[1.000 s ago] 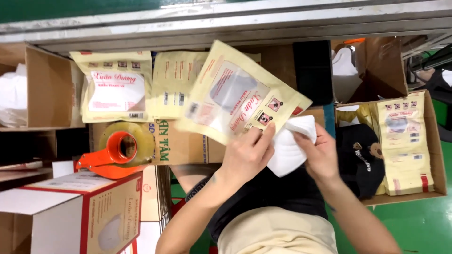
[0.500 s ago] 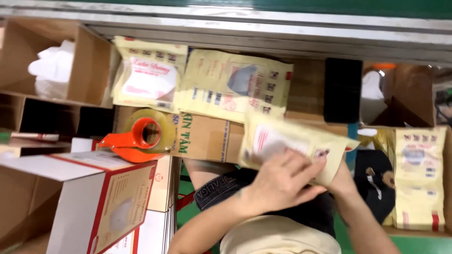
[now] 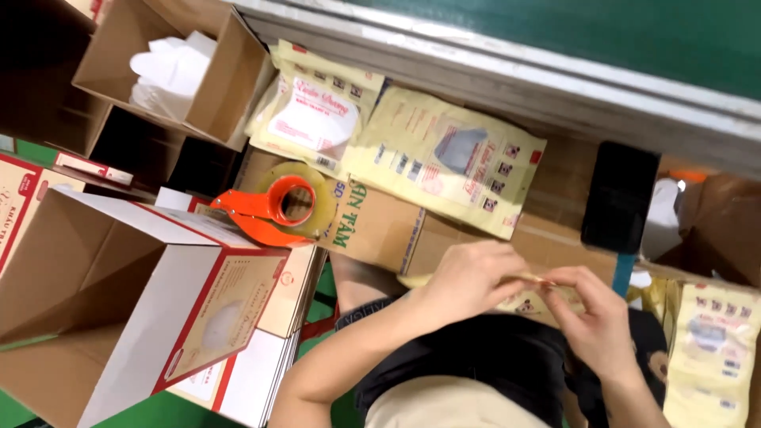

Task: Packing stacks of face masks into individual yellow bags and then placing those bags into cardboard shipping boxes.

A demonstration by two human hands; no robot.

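Close in, just ahead of the dark-shirted torso: left hand (image 3: 468, 279) and right hand (image 3: 596, 323) both pinched shut on the yellow pouch (image 3: 525, 304), held edge-on between them above the near edge of the brown work surface. Judging by look: light, thin and floppy, with a slick film skin; likely bends rather than breaks, though the soft contents could crease. Best taken at the two short ends or along the sealed rim, thumb over, fingers under, as gripped now.

At near left, an open white carton (image 3: 119, 317) with red trim and a pale round picture on its side panel, beside a stack of flattened cartons (image 3: 273, 313) of the same print. At near right, more yellow pouches (image 3: 713, 353) standing in a brown box, with small dark squares of print.

Farther on, an orange tape dispenser (image 3: 265, 210) with its roll of clear tape, resting on a brown carton (image 3: 380, 230) with green lettering. Beyond that, two flat pouches side by side: a window pouch (image 3: 444, 154) with a grey window and red-and-black marks, and a left pouch (image 3: 313, 111) showing white inside. At far left, open brown boxes (image 3: 230, 71) holding white soft pieces. To the right, a black rectangular block (image 3: 618, 198). Farthest, a grey rail (image 3: 491, 71) and a green belt (image 3: 602, 36).
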